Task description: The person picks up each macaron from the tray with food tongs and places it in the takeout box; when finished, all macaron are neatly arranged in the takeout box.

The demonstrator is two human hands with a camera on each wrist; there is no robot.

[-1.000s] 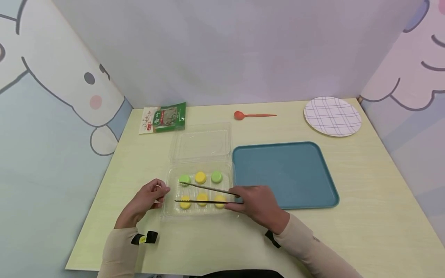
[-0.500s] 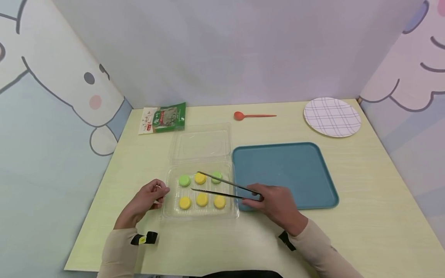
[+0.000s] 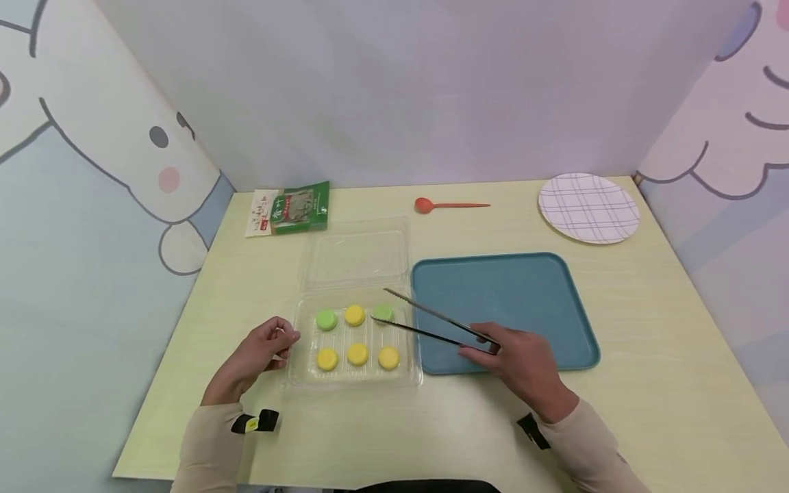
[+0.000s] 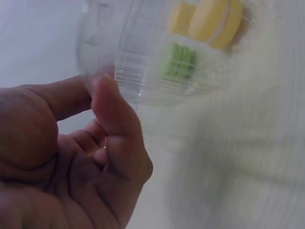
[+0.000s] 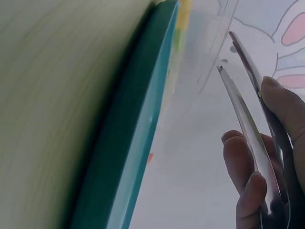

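My left hand (image 3: 259, 352) pinches the left rim of a clear plastic container (image 3: 354, 384), whose lid (image 3: 356, 255) lies folded back behind it. Two rows of macarons sit inside: green ones (image 3: 327, 320) at the two back corners, yellow ones (image 3: 357, 354) elsewhere. In the left wrist view, thumb and finger meet at the container's wall (image 4: 97, 43). Metal tongs (image 3: 434, 335) are held by my right hand (image 3: 524, 363) over the blue tray's front left part. Their arms are spread, with nothing between the tips, which reach over the container's back right corner near a green macaron (image 3: 383, 313).
Right beside the container lies the blue tray (image 3: 505, 308). Along the back of the table are a green-and-white food packet (image 3: 298, 209), an orange spoon (image 3: 453, 205) and a white checked plate (image 3: 590, 207). Walls rise behind and at both sides.
My right hand has moved right with the tongs, from over the container to over the tray. The tongs' tips have drawn back across the macarons. My left hand has stayed at the rim.
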